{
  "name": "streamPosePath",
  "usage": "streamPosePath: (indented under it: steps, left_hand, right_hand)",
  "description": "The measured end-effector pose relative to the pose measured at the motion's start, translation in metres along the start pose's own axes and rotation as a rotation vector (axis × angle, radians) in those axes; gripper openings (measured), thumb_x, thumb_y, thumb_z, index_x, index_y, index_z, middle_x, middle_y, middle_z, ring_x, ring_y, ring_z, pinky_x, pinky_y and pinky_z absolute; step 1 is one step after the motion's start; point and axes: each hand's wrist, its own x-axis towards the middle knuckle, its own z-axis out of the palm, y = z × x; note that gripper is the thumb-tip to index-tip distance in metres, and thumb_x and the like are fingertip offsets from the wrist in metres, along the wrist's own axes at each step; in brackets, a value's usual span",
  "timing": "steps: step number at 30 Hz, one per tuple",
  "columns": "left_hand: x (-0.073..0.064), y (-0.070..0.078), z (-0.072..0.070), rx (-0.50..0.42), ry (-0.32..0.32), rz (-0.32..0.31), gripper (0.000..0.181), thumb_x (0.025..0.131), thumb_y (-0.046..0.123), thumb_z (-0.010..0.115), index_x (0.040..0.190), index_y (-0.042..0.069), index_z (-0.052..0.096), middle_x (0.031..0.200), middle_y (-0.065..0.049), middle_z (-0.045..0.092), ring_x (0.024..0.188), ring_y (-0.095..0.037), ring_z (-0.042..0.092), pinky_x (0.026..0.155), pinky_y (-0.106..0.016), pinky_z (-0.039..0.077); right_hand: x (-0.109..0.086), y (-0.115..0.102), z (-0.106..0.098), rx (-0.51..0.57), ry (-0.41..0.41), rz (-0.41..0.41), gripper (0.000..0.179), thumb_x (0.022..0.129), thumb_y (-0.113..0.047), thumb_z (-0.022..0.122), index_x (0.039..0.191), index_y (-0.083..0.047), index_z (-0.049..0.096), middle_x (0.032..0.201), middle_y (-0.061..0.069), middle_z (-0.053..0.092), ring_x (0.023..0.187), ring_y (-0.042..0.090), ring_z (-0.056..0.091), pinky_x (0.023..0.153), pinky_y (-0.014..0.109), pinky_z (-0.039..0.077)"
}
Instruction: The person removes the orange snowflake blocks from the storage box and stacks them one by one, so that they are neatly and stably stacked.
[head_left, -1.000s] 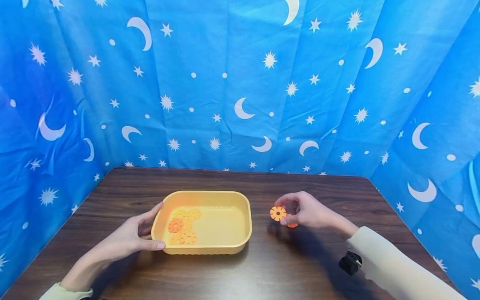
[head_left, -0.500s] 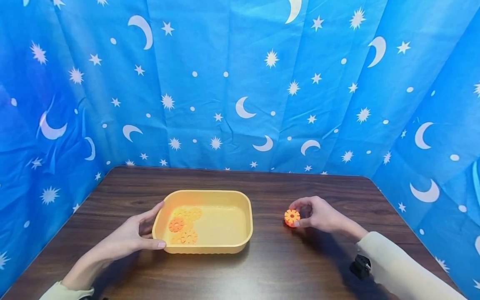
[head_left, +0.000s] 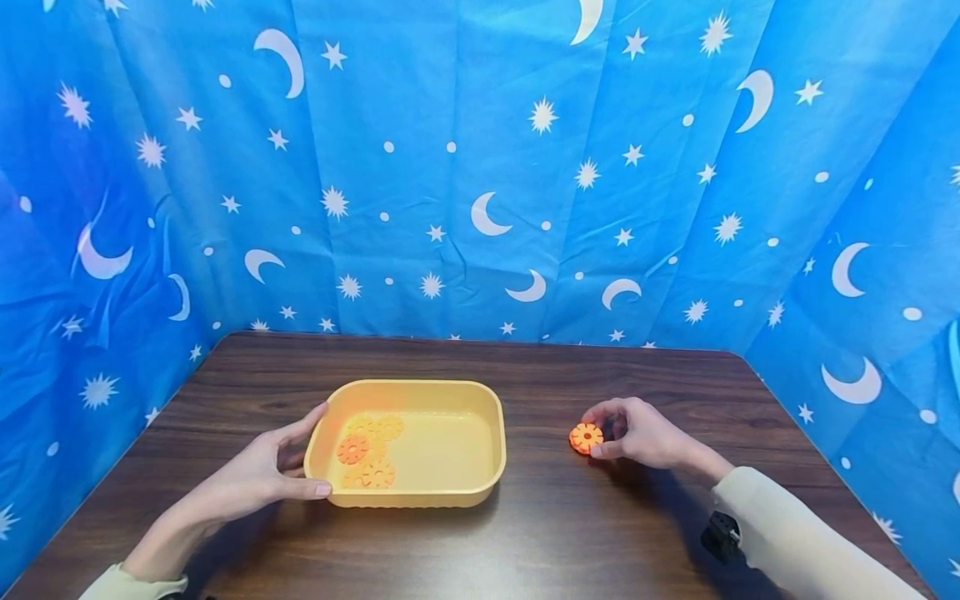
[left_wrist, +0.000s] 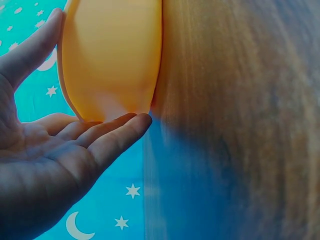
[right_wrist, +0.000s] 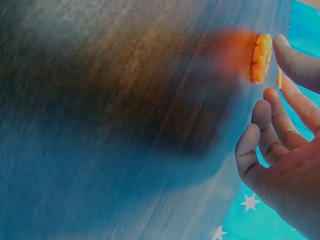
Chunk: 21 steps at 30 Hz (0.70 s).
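Orange notched disc (head_left: 580, 437), pinched betw. R fingers (head_left: 608, 450)

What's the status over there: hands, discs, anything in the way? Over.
Left hand gripping yellow tray by its left end. Right hand pinching orange disc just above small stack. No obstruction visible.

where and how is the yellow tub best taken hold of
Likely by its raised right end wall, coming in from the right and spanning the rounded corners. The open yellow tub sits flat on the table, and that end is free, while the left grip spans the left end.
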Motion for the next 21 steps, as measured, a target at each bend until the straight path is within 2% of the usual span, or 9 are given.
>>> streamPosePath:
  steps: [5,9,16,21]
  left_hand:
    - [0.0005,-0.0015,-0.0016,-0.016,0.001,0.0,0.112,0.084,0.027,0.09,0.169,0.007,0.019,0.168,-0.027,0.027,0.145,-0.05,0.041,0.107,-0.047,0.051]
    - [0.0013,-0.0001,-0.0018,-0.014,-0.006,0.027,0.112,0.085,0.026,0.089,0.169,0.006,0.019,0.168,-0.028,0.026,0.145,-0.051,0.041,0.107,-0.048,0.051]
    - [0.001,-0.0005,-0.0018,-0.007,-0.001,-0.007,0.112,0.084,0.029,0.09,0.169,0.008,0.02,0.169,-0.026,0.025,0.147,-0.051,0.039,0.109,-0.053,0.048]
    - [0.0003,-0.0009,-0.0012,0.013,-0.002,-0.002,0.113,0.084,0.031,0.089,0.169,0.008,0.018,0.169,-0.027,0.025,0.146,-0.052,0.039,0.109,-0.054,0.049]
  right_hand:
    - [0.0004,-0.0001,0.0031,0.002,-0.002,-0.011,0.039,0.086,-0.014,0.088,0.12,-0.003,0.073,0.102,0.005,0.065,0.079,0.025,0.054,0.063,0.03,0.051]
    - [-0.0004,-0.0006,0.0049,0.005,0.004,-0.013,0.039,0.086,-0.014,0.089,0.12,-0.003,0.073,0.102,0.005,0.066,0.079,0.023,0.054,0.064,0.029,0.051]
    - [-0.0022,-0.0011,0.0077,0.007,0.008,0.001,0.039,0.084,-0.014,0.09,0.119,-0.003,0.073,0.102,0.004,0.066,0.081,0.023,0.054,0.067,0.029,0.051]
    - [-0.0023,-0.0009,0.0089,0.011,0.011,0.006,0.04,0.084,-0.014,0.09,0.119,-0.003,0.073,0.104,0.005,0.067,0.082,0.023,0.054,0.068,0.03,0.05]
